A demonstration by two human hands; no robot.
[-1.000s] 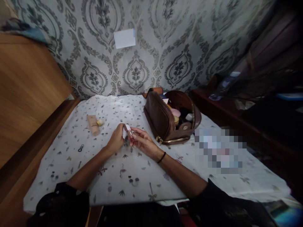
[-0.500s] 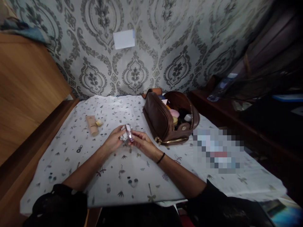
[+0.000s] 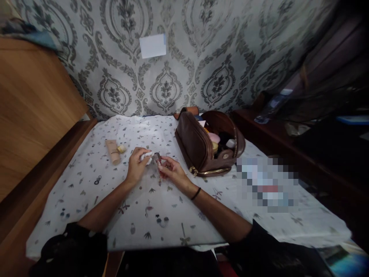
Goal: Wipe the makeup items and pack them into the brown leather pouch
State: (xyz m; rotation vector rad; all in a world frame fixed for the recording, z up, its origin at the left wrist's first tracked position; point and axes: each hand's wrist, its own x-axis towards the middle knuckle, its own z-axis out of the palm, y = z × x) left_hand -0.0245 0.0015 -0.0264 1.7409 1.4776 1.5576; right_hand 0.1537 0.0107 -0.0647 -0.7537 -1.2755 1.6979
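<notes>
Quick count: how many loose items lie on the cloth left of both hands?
2: the beige tube and the small yellowish item just right of it. The left hand may hide something.

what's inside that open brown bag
Inside the brown bag, a pink item, a yellowish item and a white item show. Its bottom is hidden by walls and contents.

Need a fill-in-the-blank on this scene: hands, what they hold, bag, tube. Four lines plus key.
1. The left hand holds a wad coloured ____.
2. The right hand holds a small bottle, and a dark band circles its ____.
3. The open bag has an outer colour of ____.
4. The tube lies nearer the ____ hand.

Missing words: white; wrist; brown; left.
</notes>
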